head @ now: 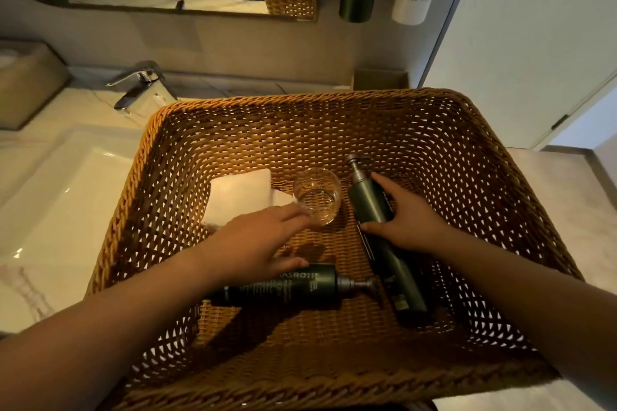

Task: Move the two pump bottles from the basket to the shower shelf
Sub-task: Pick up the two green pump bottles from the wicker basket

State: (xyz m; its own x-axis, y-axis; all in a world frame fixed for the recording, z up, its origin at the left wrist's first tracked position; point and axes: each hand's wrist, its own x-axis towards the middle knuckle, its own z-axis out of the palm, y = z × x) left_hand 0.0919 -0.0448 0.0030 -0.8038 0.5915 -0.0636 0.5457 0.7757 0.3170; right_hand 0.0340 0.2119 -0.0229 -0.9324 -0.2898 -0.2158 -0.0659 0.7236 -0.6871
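Right hand (409,222) fingers spread over upright-lying pump bottle (369,202), seemingly touching; left hand (263,237) loosely splayed.

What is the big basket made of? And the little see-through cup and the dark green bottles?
The basket looks like woven wicker or rattan: honey-brown twisted strands with gaps. The cup seems clear glass, though it could be plastic. The green bottles look like matte plastic, with greyish pumps.

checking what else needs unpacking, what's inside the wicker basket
Inside the wicker basket: two dark green pump bottles lying down, a clear glass, a white folded cloth. Anything under the hands is hidden.
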